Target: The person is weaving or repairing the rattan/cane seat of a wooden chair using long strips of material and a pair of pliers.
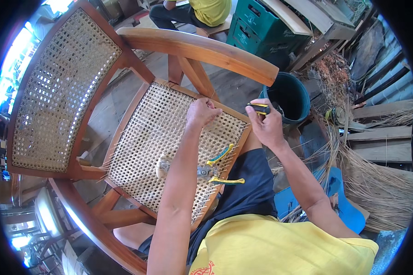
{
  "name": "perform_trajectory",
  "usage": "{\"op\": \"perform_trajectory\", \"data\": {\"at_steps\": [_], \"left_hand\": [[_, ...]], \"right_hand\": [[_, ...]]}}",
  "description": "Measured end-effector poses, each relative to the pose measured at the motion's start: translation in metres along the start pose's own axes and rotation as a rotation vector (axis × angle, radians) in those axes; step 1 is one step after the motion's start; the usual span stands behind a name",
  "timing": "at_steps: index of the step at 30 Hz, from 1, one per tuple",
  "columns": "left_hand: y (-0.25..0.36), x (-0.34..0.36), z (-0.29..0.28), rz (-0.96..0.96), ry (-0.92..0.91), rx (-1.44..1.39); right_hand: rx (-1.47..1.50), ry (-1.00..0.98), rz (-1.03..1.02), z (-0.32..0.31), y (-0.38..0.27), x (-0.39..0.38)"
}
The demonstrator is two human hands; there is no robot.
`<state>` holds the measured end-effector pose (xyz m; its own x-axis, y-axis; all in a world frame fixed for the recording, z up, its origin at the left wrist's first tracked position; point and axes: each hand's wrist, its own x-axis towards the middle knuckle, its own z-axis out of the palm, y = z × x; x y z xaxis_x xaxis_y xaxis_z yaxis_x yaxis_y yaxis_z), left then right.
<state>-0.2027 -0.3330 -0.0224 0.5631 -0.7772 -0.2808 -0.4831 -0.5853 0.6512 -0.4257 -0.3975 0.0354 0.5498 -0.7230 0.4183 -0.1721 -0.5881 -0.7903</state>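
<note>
A wooden armchair with a woven cane seat [137, 128] stands before me, turned at an angle. My left hand [202, 112] is at the seat's far right edge, fingers pinched together on the weave; what they grip is too small to make out. Just beyond that edge, my right hand [267, 124] is closed around a short yellow-and-black tool [259, 108], its working end unclear. Lying on the seat are pliers [204, 172] with yellow-and-green handles, beside my left forearm. A pale lump [162, 166] shows past the forearm, partly hidden. Short cane ends stick up along the seat frame.
The chair's curved armrest [202, 48] arches over the far side, and its cane backrest [59, 96] rises at left. Right of the seat stands a dark green bucket [293, 98]. Green crates [257, 27] and a seated person [206, 11] are farther off. Loose cane strands [376, 183] lie at right.
</note>
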Motion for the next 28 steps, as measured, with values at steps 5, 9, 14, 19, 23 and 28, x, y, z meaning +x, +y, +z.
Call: {"op": "perform_trajectory", "data": {"at_steps": [5, 9, 14, 19, 23, 28], "left_hand": [[0.0, 0.003, 0.006, 0.047, -0.02, 0.042], [-0.011, 0.01, 0.003, 0.052, -0.129, -0.162], [-0.007, 0.012, -0.001, 0.03, -0.164, -0.222], [0.004, 0.017, -0.007, -0.055, -0.188, -0.074], [0.006, 0.016, -0.006, -0.038, -0.185, -0.088], [0.003, 0.025, -0.002, -0.05, -0.177, -0.015]], "right_hand": [[-0.017, 0.146, 0.008, 0.008, 0.02, 0.0], [0.097, 0.153, 0.135, 0.025, 0.032, 0.001], [0.051, 0.092, 0.184, 0.036, 0.034, 0.003], [-0.009, 0.051, 0.171, 0.037, 0.029, 0.009], [-0.08, -0.037, 0.105, 0.035, 0.021, 0.015], [-0.07, -0.158, -0.06, 0.053, 0.032, 0.026]]}}
